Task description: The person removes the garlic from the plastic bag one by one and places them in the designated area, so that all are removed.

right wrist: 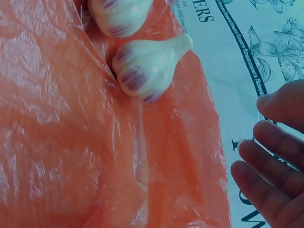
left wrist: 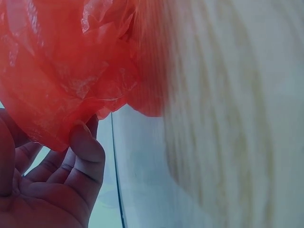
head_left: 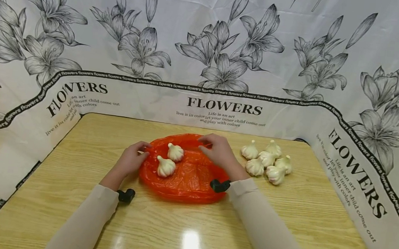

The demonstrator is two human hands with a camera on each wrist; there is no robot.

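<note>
A red plastic bag (head_left: 190,176) lies spread open on the table. Two garlic bulbs, one nearer (head_left: 165,167) and one farther (head_left: 175,152), sit on its left part. At the bag's left edge, my left hand (head_left: 134,158) pinches the thin plastic; the left wrist view shows the bag's edge (left wrist: 57,135) between its fingers. My right hand (head_left: 217,150) hovers over the bag's far right side, holding nothing. In the right wrist view its fingers (right wrist: 266,185) are spread and relaxed, apart from the plastic and from the garlic bulb (right wrist: 147,66).
To the right of the bag, several garlic bulbs (head_left: 267,159) stand in a cluster on the wooden table (head_left: 159,230). A white flower-printed cloth (head_left: 226,74) closes off the back and sides. Small black devices are strapped at both wrists.
</note>
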